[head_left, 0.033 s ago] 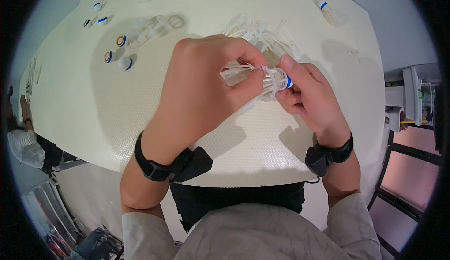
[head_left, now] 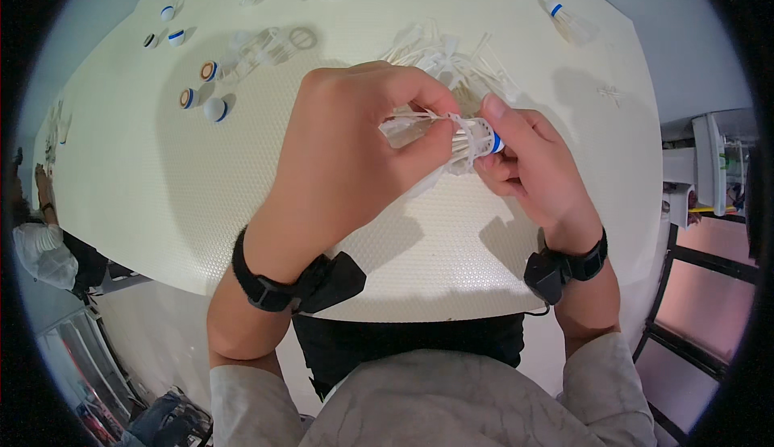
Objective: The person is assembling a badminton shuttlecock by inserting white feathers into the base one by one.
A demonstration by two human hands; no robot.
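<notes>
Over the middle of the table I hold a white shuttlecock (head_left: 481, 134) on its side, its blue-banded base toward the right. My right hand (head_left: 538, 155) grips that base between thumb and fingers. At the shafts and skirt, thumb and forefinger of my left hand (head_left: 343, 145) pinch a thin white feather piece; its far end is partly hidden behind the hand. Just beyond my hands lies a loose pile of white feathers and shafts (head_left: 443, 56).
Several loose shuttlecock bases (head_left: 215, 109) lie at the left, near clear ring-shaped plastic parts (head_left: 274, 45). Another shuttlecock (head_left: 571, 24) rests at the far right, with small white scraps (head_left: 609, 94) nearer me. A co-worker (head_left: 48, 241) sits at the left edge.
</notes>
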